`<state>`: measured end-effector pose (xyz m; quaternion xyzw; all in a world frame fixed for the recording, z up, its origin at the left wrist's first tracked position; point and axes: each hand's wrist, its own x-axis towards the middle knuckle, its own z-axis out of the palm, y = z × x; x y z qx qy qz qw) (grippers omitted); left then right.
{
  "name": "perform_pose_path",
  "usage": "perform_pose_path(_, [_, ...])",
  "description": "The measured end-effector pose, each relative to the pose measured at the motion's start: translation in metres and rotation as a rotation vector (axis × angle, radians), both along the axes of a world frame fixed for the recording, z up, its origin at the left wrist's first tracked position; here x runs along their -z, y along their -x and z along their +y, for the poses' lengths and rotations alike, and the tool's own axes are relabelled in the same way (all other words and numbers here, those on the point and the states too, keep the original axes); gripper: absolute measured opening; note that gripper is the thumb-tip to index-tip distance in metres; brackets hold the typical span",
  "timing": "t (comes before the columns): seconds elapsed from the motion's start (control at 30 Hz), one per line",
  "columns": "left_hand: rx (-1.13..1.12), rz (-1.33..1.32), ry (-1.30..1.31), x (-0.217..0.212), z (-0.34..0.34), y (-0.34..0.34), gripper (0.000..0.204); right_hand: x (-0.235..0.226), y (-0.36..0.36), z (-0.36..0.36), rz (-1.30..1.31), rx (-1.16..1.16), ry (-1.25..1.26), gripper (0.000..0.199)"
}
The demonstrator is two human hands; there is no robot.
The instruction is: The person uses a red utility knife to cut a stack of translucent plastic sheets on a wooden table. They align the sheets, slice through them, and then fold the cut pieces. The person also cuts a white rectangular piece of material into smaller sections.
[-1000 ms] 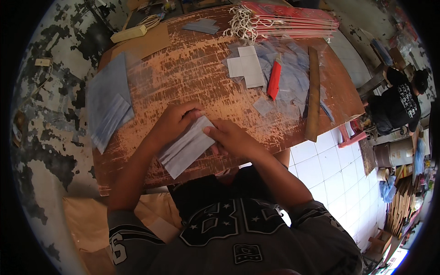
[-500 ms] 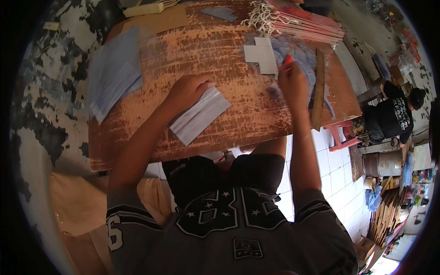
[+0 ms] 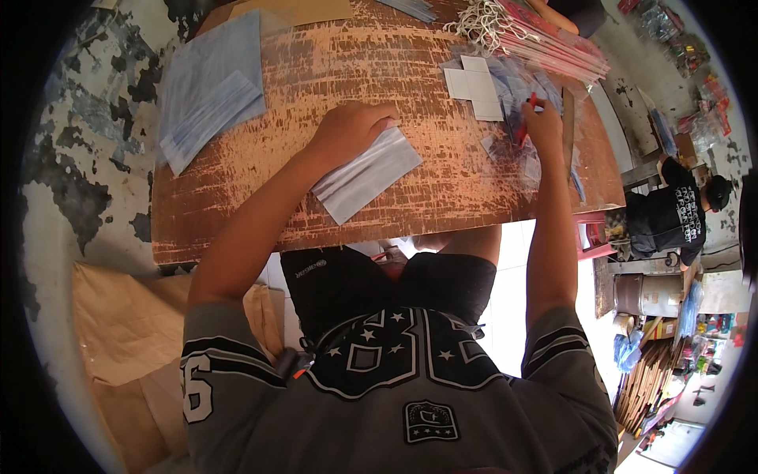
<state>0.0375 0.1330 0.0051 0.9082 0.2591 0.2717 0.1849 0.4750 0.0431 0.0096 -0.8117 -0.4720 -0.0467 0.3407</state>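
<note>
My left hand point(image 3: 355, 133) is closed at the upper edge of a small stack of greyish, see-through plastic sheets point(image 3: 369, 175), which lies slantwise near the table's front edge. Its thumb and fingers press together there; the fingertips are partly hidden. On the right, my right hand point(image 3: 545, 130) grips a slim red tool point(image 3: 531, 101) that looks like a cutter, tilted, over clear plastic scraps point(image 3: 509, 79). A white stepped card point(image 3: 477, 88) lies on those scraps, just left of the tool and apart from it.
Larger plastic sheets point(image 3: 209, 87) lie at the table's left. Red and white strips with white cords point(image 3: 529, 35) are heaped at the far right. A wooden strip point(image 3: 568, 130) lies beyond my right hand. A person in black point(image 3: 671, 209) is off to the right.
My right hand has moved a little rightward, away from the white card, and the red tool now slants differently. The left hand remains on its plastic sheets. The whole view has shifted slightly.
</note>
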Motion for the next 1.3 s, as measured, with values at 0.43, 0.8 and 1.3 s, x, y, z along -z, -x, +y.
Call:
perform_pose_path(0.43, [-0.066, 0.097, -0.007, 0.002, -0.001, 0.007, 0.019, -0.070, 0.221, -0.129, 0.606, -0.545, 0.334, 0.041])
perform_pose_path(0.8, [-0.066, 0.057, 0.015, 0.008, -0.004, 0.002, 0.024, -0.044, 0.256, -0.131, 0.196, -0.660, 0.547, 0.088])
perform_pose_path(1.3, [-0.055, -0.011, 0.010, 0.013, -0.005, 0.005, 0.024, -0.054, 0.260, -0.116, 0.152, -0.677, 0.711, 0.076])
